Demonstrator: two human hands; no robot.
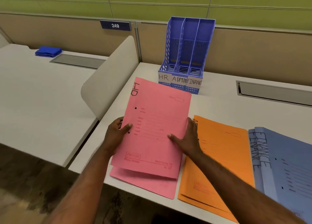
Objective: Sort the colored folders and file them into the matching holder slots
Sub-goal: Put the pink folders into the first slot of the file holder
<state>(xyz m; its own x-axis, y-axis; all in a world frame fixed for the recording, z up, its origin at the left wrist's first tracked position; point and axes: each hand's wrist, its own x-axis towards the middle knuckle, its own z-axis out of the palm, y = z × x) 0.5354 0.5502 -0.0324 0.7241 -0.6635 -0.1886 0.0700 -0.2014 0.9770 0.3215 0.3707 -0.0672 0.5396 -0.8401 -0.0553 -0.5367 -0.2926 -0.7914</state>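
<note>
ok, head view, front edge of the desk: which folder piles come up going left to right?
pink folders (the top one held up by both hands) → orange folders → blue folders, which run off the right edge.

Single head view, looking forward and down over desk [219,105]; hands close below, holder [185,54] farther back.

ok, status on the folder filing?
Left hand and right hand both gripping top pink folder, lifted off pink pile. Holder slots all empty. Path to HR slot clear.
</note>
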